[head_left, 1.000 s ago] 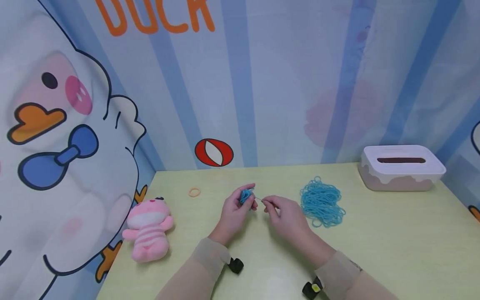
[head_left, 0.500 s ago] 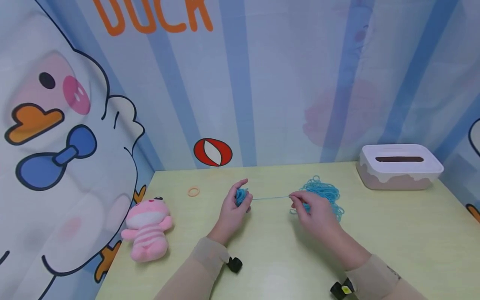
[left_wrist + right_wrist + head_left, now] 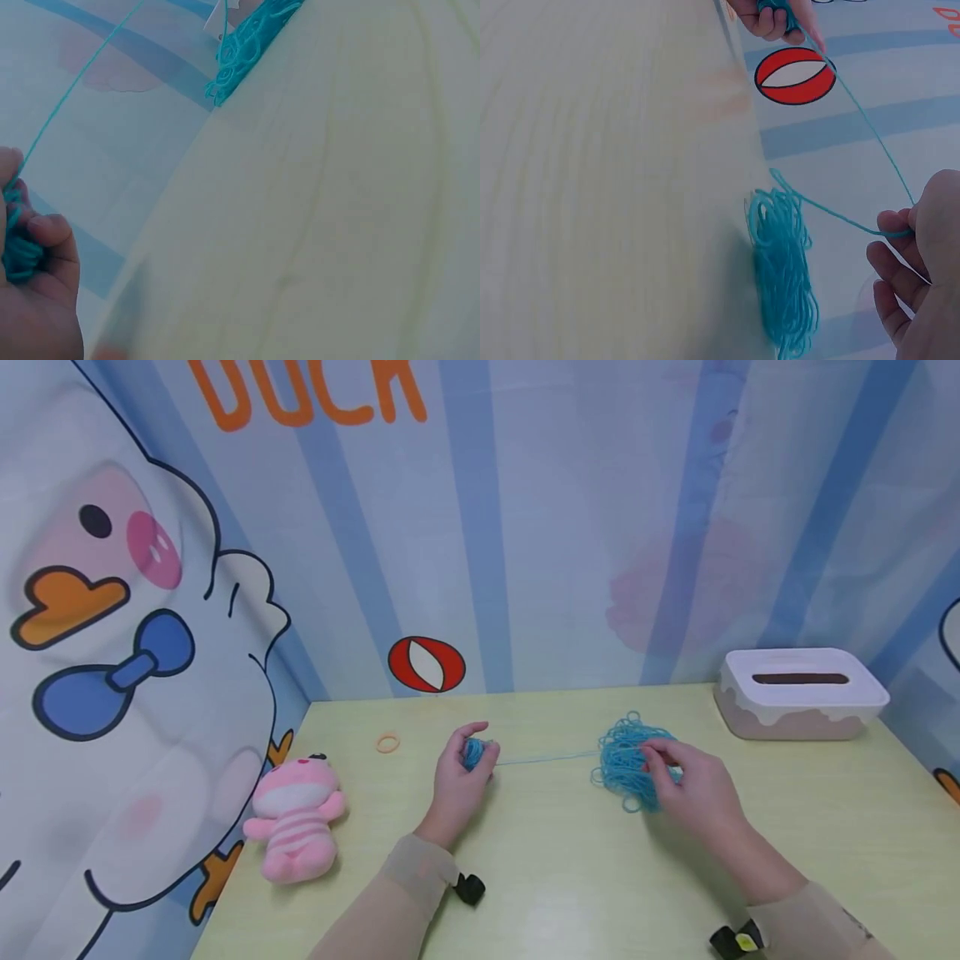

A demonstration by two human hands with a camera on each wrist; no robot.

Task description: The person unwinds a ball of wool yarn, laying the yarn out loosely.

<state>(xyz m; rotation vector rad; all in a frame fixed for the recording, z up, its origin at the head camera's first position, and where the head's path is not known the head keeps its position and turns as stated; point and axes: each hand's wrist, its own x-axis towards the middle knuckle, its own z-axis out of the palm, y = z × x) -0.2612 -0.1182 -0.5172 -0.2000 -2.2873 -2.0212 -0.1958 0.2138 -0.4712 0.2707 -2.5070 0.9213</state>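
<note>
A small wound ball of blue yarn (image 3: 473, 753) sits in my left hand (image 3: 460, 785), gripped between curled fingers and thumb. From it a single strand (image 3: 551, 758) stretches across to my right hand (image 3: 697, 783), which pinches it between thumb and fingertips. The right hand is over the right side of a loose heap of blue yarn (image 3: 626, 768) on the table and hides part of it. In the right wrist view, the strand bends at the right fingers (image 3: 892, 225) and runs back down to the yarn heap (image 3: 784, 277).
A pink striped plush toy (image 3: 298, 818) lies on the table (image 3: 555, 877) at left. Near the back edge is a small orange ring (image 3: 387, 742). A white and brown tissue box (image 3: 802, 693) stands at the back right, before a printed curtain (image 3: 570, 527).
My right hand has moved right, away from the left hand to over the yarn heap, drawing out a longer strand between them. The left hand has shifted slightly left.
</note>
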